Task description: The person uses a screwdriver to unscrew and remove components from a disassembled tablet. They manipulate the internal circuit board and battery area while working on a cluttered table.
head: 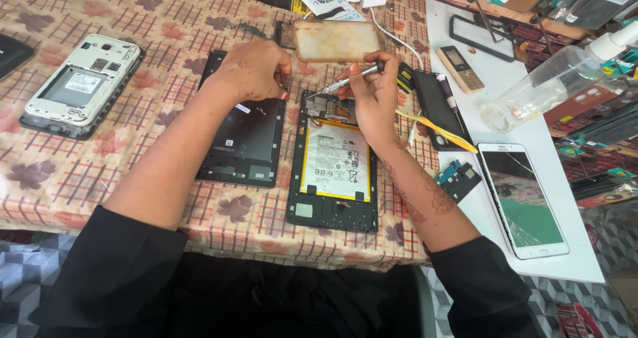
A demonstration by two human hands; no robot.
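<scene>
— Looking at the opened tablet (332, 172): it lies flat on the counter (133, 178), back cover off, the white-and-yellow battery (335, 160) exposed in the middle of its dark frame. How would you say it handles?

— Light and thin, I'd judge, and stiff only along the frame. The battery is likely soft and should not be pressed or bent, and the small board at the top edge looks delicate. The long side rails of the frame seem the safest place to hold it.

— And the hands?

— The right hand (373, 95) has its fingers closed around a slim silver screwdriver (349, 81), pen-style, tip down at the top left corner of the tablet. The left hand (256, 69) rests just beside that corner, fingers curled, fingertips at the frame's edge; I cannot tell whether they pinch anything small.

— What lies around it?

— The removed black back cover (244, 135) sits just left of the tablet. A translucent case (335, 40) is above, an opened white phone (83, 85) well off to the left, and a white tablet with a cracked screen (524, 198) on the right.
</scene>
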